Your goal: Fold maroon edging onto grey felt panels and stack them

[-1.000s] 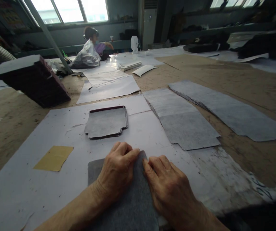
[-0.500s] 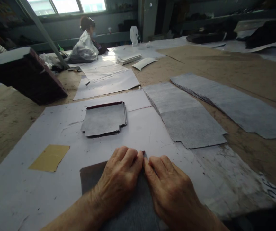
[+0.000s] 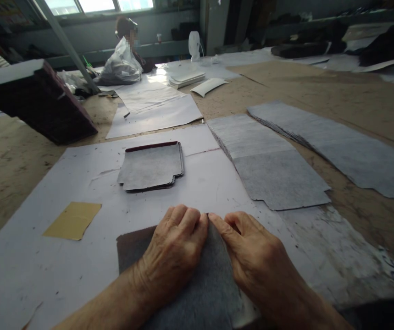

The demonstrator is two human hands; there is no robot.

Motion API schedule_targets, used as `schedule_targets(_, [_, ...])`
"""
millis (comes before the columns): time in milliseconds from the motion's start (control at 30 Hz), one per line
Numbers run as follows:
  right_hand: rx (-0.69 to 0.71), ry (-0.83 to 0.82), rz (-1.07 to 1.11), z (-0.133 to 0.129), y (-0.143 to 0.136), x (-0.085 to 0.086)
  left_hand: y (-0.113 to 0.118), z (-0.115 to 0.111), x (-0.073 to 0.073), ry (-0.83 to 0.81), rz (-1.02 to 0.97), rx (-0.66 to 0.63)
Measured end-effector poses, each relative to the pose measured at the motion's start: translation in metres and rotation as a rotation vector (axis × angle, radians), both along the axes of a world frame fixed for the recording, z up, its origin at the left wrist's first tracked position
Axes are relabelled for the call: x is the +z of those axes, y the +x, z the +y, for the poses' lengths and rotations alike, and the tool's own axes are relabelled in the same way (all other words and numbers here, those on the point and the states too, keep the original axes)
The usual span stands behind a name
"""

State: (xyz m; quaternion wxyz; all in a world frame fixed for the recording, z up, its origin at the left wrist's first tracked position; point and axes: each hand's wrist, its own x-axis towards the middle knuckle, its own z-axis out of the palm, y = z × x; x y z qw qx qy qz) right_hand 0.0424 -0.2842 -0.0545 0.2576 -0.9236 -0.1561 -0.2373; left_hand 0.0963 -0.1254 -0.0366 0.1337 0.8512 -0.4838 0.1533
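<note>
A grey sheet [image 3: 213, 279] with a dark reddish strip along its far edge lies at the near middle. My left hand [image 3: 179, 243] rests over it, fingers curled and pinching its far edge. My right hand [image 3: 252, 247] is closed at the sheet's far right corner, the index fingertip pressed on the edge beside my left fingers. The thumbs are mostly hidden. Beyond my hands lies a small stack of grey pieces [image 3: 151, 166] with a dark red folded far edge and a notched corner.
A yellow-brown card [image 3: 73, 221] lies at the left. Two fanned stacks of grey sheets [image 3: 272, 169] [image 3: 341, 151] spread at the right. A dark block stack [image 3: 38, 101] leans at the far left. A person [image 3: 128, 36] is behind a plastic bag [image 3: 121, 66].
My right hand has shifted slightly right, its index finger now stretched further along the sheet's corner. More of the grey sheet shows between my hands. The view has moved slightly.
</note>
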Motion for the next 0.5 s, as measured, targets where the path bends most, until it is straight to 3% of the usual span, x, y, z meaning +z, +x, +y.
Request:
schedule_targets(300, [0.059,-0.232,0.003,-0.002,0.004,0.001,0.002,0.006,0.001,-0.048,0.067,-0.008])
schedule_targets(500, [0.064,-0.303,-0.037,-0.001,0.005,-0.001,0.004,0.037,0.01,-0.112,0.013,0.032])
